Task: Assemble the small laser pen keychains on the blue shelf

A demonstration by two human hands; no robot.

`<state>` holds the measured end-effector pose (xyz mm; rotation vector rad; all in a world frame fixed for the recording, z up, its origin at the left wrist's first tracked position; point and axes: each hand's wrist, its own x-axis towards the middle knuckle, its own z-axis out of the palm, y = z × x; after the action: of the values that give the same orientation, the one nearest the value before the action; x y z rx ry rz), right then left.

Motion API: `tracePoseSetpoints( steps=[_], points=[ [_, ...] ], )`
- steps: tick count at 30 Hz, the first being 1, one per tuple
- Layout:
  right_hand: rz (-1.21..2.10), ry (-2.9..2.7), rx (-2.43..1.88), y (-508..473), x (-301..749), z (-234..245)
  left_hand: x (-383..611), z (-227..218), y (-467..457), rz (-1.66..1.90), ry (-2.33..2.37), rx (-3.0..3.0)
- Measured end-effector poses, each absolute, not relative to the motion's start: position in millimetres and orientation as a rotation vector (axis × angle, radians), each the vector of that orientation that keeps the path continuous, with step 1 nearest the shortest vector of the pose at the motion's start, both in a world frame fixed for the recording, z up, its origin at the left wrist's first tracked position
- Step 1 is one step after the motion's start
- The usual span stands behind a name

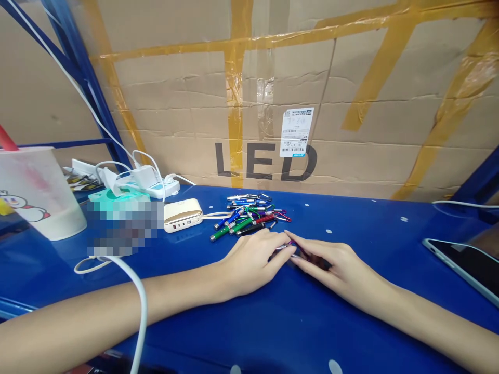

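My left hand [255, 259] is closed around a small keychain penlight [279, 249], whose silvery end shows between thumb and fingers. Thumb and fingertips of my right hand [345, 264] pinch a purple carabiner clip [295, 243] at its end, and the two hands' fingertips meet. My palms hide most of the penlight. Just beyond my left hand lies a loose pile of similar penlights [241, 224] in green, blue, black, red and silver, with coloured clips.
A cream power bank [182, 215] with a strap lies left of the pile. Further left stand a plastic cup [42, 197] and a white power strip [161, 188]. A white cable [141, 311] crosses over my left forearm. At right lies a phone [463, 265]; a taped carton [175, 114] backs the blue table [249, 332].
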<state>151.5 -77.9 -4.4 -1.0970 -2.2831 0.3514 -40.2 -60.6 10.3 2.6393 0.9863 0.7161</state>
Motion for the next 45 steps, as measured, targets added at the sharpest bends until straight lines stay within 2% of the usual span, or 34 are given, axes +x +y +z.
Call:
tracePoseSetpoints(
  steps=[16,24,35,41,45],
  points=[
    [0.422,-2.339,-1.062,-78.5,153.7,-4.4,-41.1,8.2,-57.0,0.541,0.937,2.656],
    [0.46,-2.266,-1.066,-78.6,153.5,-1.8,-41.0,7.4,-57.2,0.579,0.948,2.606],
    [0.195,-2.046,-1.259,-60.1,172.5,-1.4,-39.7,11.8,-60.8,0.556,1.052,2.569],
    [0.329,-2.057,-1.204,-64.4,163.9,1.6,-39.4,14.2,-61.6,0.605,1.218,2.472],
    [0.389,-2.022,-1.146,-70.6,156.3,3.5,-39.4,12.3,-61.6,0.648,1.158,2.454]
  ],
)
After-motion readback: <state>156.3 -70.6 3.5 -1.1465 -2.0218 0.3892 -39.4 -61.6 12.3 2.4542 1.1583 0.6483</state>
